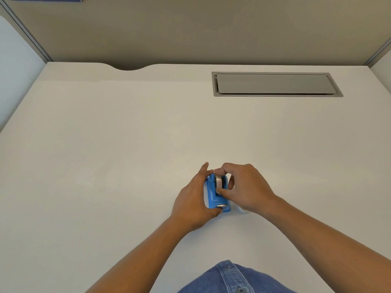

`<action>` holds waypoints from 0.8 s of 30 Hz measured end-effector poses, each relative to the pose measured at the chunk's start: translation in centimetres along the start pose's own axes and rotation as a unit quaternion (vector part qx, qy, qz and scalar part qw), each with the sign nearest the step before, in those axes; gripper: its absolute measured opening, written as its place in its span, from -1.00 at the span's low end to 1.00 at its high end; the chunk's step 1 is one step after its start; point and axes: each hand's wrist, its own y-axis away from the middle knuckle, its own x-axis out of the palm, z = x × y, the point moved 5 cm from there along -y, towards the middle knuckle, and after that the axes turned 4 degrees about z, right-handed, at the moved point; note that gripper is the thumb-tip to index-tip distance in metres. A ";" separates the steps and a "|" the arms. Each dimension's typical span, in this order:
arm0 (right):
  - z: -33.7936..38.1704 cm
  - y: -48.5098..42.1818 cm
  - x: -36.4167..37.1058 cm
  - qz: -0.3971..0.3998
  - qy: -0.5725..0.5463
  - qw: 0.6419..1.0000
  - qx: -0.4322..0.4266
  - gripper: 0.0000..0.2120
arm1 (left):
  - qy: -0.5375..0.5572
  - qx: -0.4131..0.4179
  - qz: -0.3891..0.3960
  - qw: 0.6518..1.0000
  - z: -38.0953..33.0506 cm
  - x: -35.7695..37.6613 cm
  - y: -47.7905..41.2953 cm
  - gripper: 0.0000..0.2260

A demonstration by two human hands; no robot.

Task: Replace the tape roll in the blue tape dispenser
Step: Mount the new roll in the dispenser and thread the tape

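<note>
The blue tape dispenser (212, 194) stands on the white desk (127, 155), its metal cutter end facing me. My left hand (193, 205) wraps around its left side and holds it steady. A tape roll (219, 181) sits in the dispenser's cradle, pinched from above between the thumb and fingers of my right hand (245, 188). Under my right wrist, a second pale tape roll (242, 210) peeks out on the desk, mostly hidden.
A grey cable-tray lid (275, 83) is set into the desk at the back right. The desk's far edge has a curved cut-out (129, 67). Partition walls close off the back and both sides. My denim shirt (230, 278) shows at the bottom.
</note>
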 end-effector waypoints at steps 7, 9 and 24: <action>-0.6 -0.1 0.6 0.004 -0.013 1.000 0.010 -0.75 | -0.012 -0.005 -0.001 1.000 0.2 0.1 -0.1 0.03; -0.5 -0.1 0.4 0.002 0.000 1.000 0.013 -0.74 | -0.016 -0.006 -0.002 1.000 0.3 0.1 -0.1 0.03; 0.7 0.3 0.2 -0.016 0.053 0.998 -0.013 -0.74 | -0.048 -0.005 -0.003 0.999 -0.1 -0.1 0.1 0.01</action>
